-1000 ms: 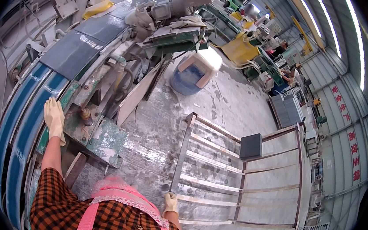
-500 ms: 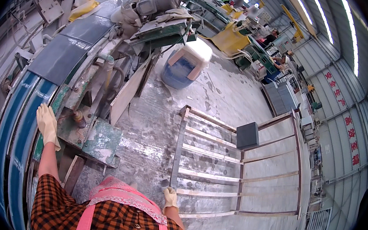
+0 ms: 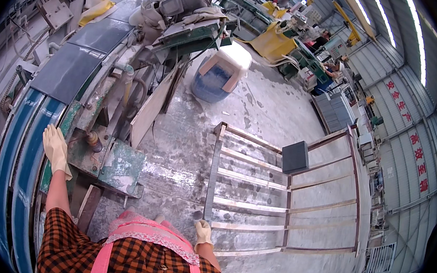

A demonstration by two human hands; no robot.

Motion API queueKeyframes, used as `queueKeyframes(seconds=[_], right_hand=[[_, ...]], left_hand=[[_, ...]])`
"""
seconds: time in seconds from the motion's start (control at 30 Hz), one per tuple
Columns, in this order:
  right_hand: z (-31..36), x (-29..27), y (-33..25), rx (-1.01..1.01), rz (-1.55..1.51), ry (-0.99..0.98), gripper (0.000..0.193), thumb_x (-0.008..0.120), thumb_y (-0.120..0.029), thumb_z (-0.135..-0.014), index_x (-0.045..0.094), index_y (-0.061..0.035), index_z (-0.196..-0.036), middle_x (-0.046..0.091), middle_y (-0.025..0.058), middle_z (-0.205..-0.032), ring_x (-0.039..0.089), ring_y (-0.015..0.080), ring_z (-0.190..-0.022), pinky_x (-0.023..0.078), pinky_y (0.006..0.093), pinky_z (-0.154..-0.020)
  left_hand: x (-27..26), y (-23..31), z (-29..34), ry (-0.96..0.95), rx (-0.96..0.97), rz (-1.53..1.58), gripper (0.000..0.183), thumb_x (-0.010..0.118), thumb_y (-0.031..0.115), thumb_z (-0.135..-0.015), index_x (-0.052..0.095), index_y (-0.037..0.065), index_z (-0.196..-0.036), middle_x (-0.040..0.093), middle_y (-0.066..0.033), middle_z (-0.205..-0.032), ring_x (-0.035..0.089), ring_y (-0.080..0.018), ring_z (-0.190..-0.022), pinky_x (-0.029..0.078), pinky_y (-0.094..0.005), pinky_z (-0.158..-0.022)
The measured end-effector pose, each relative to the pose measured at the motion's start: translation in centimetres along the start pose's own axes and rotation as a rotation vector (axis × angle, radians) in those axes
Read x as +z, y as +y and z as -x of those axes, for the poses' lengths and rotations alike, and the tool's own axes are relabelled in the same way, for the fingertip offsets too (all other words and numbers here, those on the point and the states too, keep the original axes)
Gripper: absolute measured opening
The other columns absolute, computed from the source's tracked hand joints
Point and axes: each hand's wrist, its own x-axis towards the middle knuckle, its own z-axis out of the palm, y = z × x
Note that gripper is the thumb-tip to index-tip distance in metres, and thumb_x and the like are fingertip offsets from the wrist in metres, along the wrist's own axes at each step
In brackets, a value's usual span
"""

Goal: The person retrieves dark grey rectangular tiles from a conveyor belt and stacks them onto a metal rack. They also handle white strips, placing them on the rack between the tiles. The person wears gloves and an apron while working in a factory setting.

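Observation:
My left hand (image 3: pixel 56 150), in a cream rubber glove, rests flat with fingers stretched out on the near blue belt (image 3: pixel 40 145) of a conveyor at its green side edge. Just ahead of its fingertips lies the near end of a wet dark grey slab (image 3: pixel 67 72), with a second grey slab (image 3: pixel 99 34) behind it. Low on my right, my gloved right hand (image 3: pixel 203 233) is closed, fingers curled, beside the near left corner of a slatted metal rack (image 3: pixel 246 227). Whether it touches the rack or holds anything is hidden. Stacked dark slabs (image 3: pixel 295 157) sit on the rack's far part.
A blue and white plastic tub (image 3: pixel 216 78) stands on the floor ahead. A board (image 3: pixel 151 110) leans against the conveyor machinery, and a worn green metal plate (image 3: pixel 122 168) juts out near my left arm. People work by green machines farther off.
The grey slabs have slid slightly nearer along the belts, toward my left hand. My view has shifted a little; both hands keep nearly the same place and shape.

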Motion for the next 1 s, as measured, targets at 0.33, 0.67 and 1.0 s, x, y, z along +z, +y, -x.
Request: queueKeyframes(seconds=[0.33, 0.67, 1.0], right_hand=[[0.2, 0.2, -0.8, 0.073, 0.019, 0.069, 0.021, 0.047, -0.015, -0.07, 0.052, 0.001, -0.083, 0.053, 0.0014, -0.067, 0.047, 0.0075, -0.06, 0.037, 0.0206, -0.056], [0.9, 0.2, -2.1, 0.049, -0.018, -0.002, 0.02, 0.048, -0.017, -0.071, 0.053, -0.001, -0.082, 0.052, 0.0004, -0.066, 0.044, 0.0062, -0.053, 0.034, 0.0195, -0.046], [0.2, 0.2, 0.1, -0.047, -0.061, 0.033, 0.024, 0.049, -0.016, -0.07, 0.052, -0.0017, -0.088, 0.054, 0.0, -0.067, 0.042, 0.0044, -0.05, 0.032, 0.0185, -0.042]], left_hand=[[-0.3, 0.1, 0.0, -0.001, -0.011, 0.018, 0.036, 0.03, 0.021, -0.083, 0.041, -0.004, -0.107, 0.043, -0.0178, -0.109, 0.038, -0.0273, -0.104, 0.024, -0.0315, -0.091], [-0.4, 0.2, 0.0, -0.037, -0.026, -0.005, 0.036, 0.03, 0.021, -0.083, 0.04, -0.003, -0.108, 0.042, -0.0165, -0.111, 0.036, -0.0264, -0.106, 0.024, -0.0314, -0.091], [-0.9, 0.3, 0.0, -0.04, -0.01, -0.009, 0.035, 0.031, 0.02, -0.083, 0.041, -0.004, -0.107, 0.042, -0.0173, -0.11, 0.037, -0.0273, -0.105, 0.025, -0.0316, -0.091]])
